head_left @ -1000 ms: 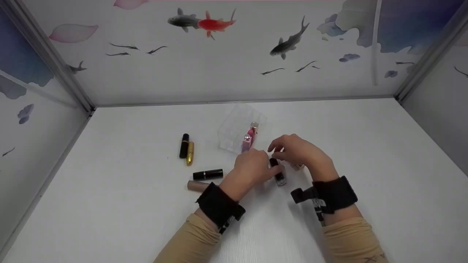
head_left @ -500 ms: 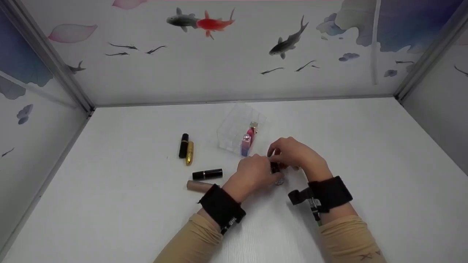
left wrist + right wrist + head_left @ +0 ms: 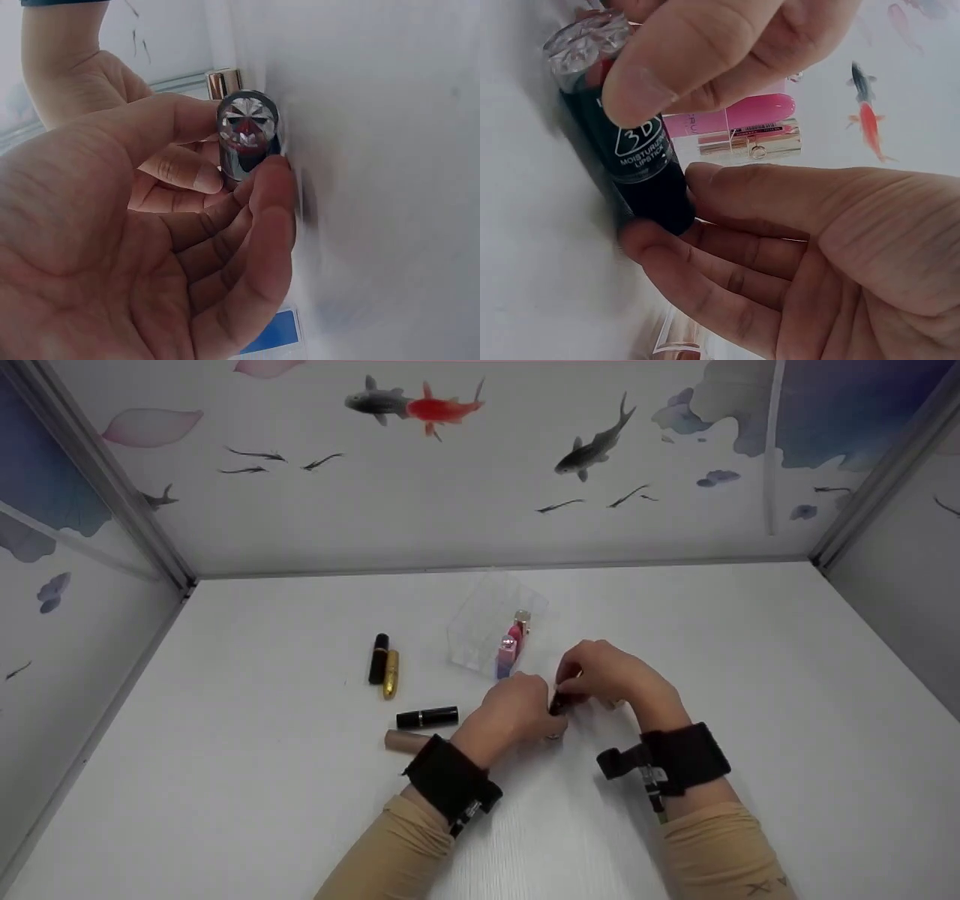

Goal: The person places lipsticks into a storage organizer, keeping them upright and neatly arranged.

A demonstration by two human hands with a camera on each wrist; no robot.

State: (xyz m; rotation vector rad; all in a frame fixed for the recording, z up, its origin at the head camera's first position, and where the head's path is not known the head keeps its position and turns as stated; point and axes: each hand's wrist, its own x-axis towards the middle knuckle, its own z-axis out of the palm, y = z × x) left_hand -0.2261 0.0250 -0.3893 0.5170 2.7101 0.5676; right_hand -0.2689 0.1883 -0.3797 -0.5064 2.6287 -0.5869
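One dark lipstick (image 3: 656,201) with a clear end is between two hands, above the table (image 3: 225,780). The left hand (image 3: 517,706) pinches it near the clear end. The right hand (image 3: 606,671) pinches the black end, fingers bent in close. A clear box (image 3: 472,634) is at eleven o'clock, a black tube (image 3: 427,718) at nine.

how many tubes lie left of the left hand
4: far black tube beside gold tube, near black tube behind brown tube, partly hidden by the wristband. More may be hidden.
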